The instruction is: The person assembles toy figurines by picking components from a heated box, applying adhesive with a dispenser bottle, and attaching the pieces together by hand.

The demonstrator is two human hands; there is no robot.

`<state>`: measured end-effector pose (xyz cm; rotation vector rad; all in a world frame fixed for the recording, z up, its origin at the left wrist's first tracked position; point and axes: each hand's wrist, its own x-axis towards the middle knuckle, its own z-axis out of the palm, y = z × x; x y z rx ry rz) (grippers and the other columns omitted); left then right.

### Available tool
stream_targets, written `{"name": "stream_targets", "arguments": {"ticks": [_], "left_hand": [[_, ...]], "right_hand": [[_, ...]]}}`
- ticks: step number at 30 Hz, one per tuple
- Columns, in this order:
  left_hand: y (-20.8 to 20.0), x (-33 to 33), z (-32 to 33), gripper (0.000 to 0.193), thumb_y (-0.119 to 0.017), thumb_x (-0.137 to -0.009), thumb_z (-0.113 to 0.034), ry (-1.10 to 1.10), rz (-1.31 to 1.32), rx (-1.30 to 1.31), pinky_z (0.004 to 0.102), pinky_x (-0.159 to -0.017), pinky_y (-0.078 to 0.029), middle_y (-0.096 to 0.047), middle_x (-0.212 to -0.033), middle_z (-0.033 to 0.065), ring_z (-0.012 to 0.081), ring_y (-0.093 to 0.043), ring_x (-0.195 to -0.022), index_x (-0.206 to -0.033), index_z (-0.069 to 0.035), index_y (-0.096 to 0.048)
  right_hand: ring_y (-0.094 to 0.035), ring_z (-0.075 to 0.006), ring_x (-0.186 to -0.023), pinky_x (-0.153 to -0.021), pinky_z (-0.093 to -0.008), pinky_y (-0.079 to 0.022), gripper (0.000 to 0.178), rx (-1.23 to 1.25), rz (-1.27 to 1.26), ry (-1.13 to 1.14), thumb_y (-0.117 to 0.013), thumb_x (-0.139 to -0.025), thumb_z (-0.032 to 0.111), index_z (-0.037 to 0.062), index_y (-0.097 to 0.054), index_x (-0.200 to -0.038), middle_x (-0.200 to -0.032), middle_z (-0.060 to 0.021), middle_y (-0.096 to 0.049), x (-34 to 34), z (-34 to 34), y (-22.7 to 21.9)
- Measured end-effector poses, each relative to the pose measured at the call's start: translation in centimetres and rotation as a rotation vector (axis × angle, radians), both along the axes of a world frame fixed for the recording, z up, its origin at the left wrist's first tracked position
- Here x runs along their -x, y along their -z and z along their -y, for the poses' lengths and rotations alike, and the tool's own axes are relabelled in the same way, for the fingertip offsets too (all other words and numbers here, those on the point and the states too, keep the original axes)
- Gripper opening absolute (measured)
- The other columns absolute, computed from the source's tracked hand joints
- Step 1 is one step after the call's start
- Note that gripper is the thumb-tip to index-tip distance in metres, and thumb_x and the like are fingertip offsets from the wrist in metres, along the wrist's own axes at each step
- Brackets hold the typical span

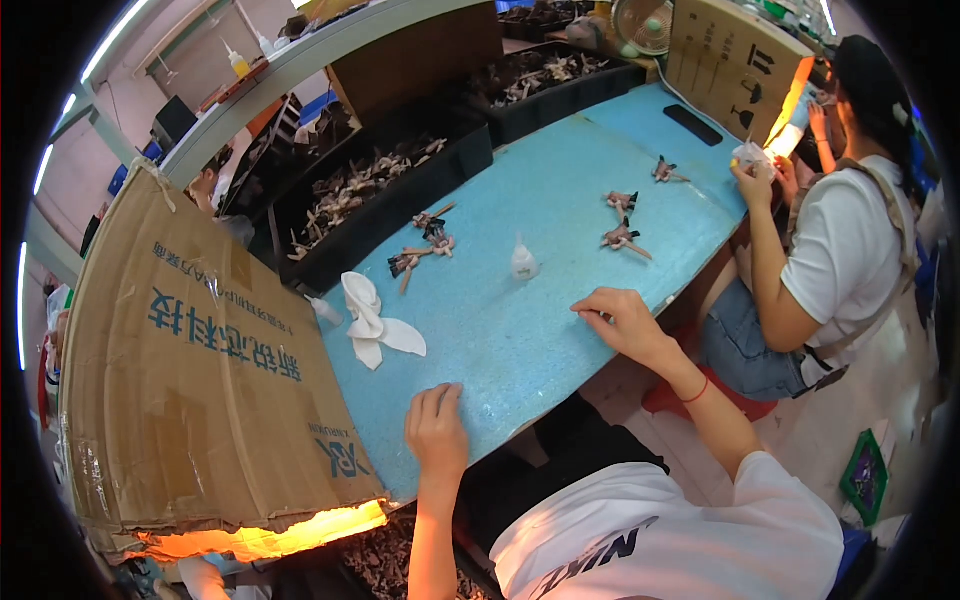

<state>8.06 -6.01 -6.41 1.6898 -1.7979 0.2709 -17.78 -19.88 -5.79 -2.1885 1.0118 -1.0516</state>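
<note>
My left hand (437,432) rests at the near edge of the blue tabletop (480,350), its fingers curled together and nothing showing in them. Further right, my right hand (622,322) hovers or rests over the table, fingers loosely bent and a little apart, holding nothing. Beyond it stands a small white squeeze bottle (524,262) with a thin nozzle. A crumpled white cloth (368,318) lies on the left. Several small brown and pinkish figure-like pieces form a group (425,243) at the back left. Others make a second group (621,235) to the right.
Black bins (360,200) full of similar pieces line the back. A cardboard panel (200,370) walls off the left side, another carton (735,65) the far right. A co-worker (840,240) sits on the right, holding a small whitish item. A fan (643,24) stands behind.
</note>
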Motion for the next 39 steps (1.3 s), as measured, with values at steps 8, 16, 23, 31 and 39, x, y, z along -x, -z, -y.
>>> {"name": "stream_targets", "arguments": {"ticks": [8, 16, 23, 31, 39], "left_hand": [[-2.5, 0.0, -2.1, 0.023, -0.061, -0.068, 0.003, -0.050, -0.155, -0.035, 0.0373, -0.072, -0.047, -0.061, -0.094, 0.0112, 0.0305, -0.057, -0.085, -0.091, -0.001, -0.063], [-1.9, 2.6, -2.8, 0.024, -0.059, -0.068, 0.006, 0.029, -0.213, 0.017, 0.0363, -0.070, -0.049, -0.061, -0.092, 0.0127, 0.0305, -0.059, -0.083, -0.091, -0.001, -0.063], [-1.6, 2.8, -3.5, 0.022, -0.061, -0.070, 0.006, 0.118, -0.265, 0.011, 0.0333, -0.062, -0.048, -0.062, -0.088, 0.0113, 0.0280, -0.060, -0.075, -0.090, -0.001, -0.063], [-2.1, 2.6, -3.7, 0.025, -0.060, -0.067, 0.007, 0.145, -0.270, 0.011, 0.0339, -0.063, -0.049, -0.062, -0.089, 0.0108, 0.0277, -0.060, -0.076, -0.090, 0.000, -0.062], [-2.7, 3.4, -3.3, 0.021, -0.061, -0.070, 0.009, 0.147, -0.319, 0.024, 0.0311, -0.060, -0.047, -0.062, -0.086, 0.0118, 0.0266, -0.060, -0.072, -0.089, 0.001, -0.063]], "right_hand": [[-0.058, -0.0278, -0.082, -0.069, -0.0355, -0.047, 0.024, 0.177, -0.152, -0.261, -0.060, -0.075, 0.000, 0.0015, -0.061, -0.099, -0.089, -0.0119, -0.059, -9.2, 2.8, -2.0], [-0.035, -0.0475, -0.116, -0.093, -0.0550, -0.036, 0.044, 0.394, -0.387, 0.002, -0.061, -0.079, 0.015, 0.0135, -0.049, -0.122, -0.136, -0.0215, -0.031, -22.3, 10.9, -0.1], [-0.043, -0.0457, -0.110, -0.084, -0.0549, -0.042, 0.029, 0.224, -0.595, 0.026, -0.062, -0.078, 0.029, 0.0128, -0.062, -0.102, -0.127, -0.0190, -0.043, -22.7, 11.8, 2.0], [-0.053, -0.0300, -0.101, -0.075, -0.0383, -0.049, 0.014, 0.460, -0.347, -0.105, -0.067, -0.071, 0.016, 0.0063, -0.064, -0.080, -0.114, -0.0079, -0.055, -13.8, 3.9, 0.4], [-0.061, -0.0229, -0.084, -0.067, -0.0302, -0.051, 0.009, 0.013, 0.089, -0.136, -0.064, -0.076, 0.011, 0.0040, -0.065, -0.081, -0.092, -0.0117, -0.063, -9.7, 0.6, -2.4]]}}
